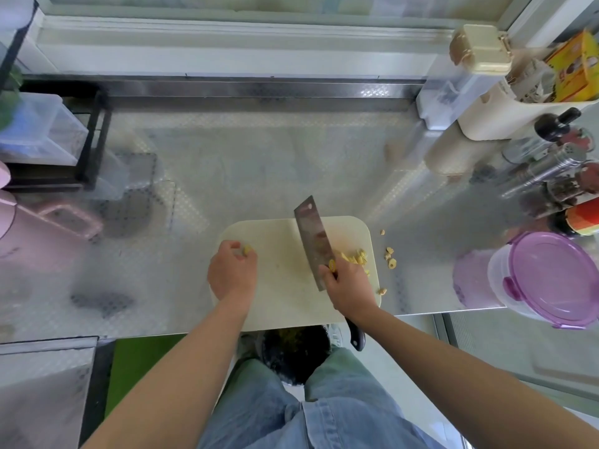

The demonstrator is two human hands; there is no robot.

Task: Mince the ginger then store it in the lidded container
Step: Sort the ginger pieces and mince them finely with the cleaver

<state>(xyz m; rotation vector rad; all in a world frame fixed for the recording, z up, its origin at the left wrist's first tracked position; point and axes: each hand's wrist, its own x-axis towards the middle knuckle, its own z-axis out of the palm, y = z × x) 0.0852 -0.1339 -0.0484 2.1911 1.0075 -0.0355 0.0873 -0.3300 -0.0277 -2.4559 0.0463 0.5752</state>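
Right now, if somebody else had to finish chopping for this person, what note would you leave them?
Left grip: pinches a small ginger piece over the cutting board.
Right grip: holds the cleaver, blade over the board.
Done: coarse ginger chunks lie on the board right of the blade. A few stray bits sit off the board on the counter.
Left: chop everything finer, gather the strays, open the purple-lidded container at the counter's right end, fill it and close it.
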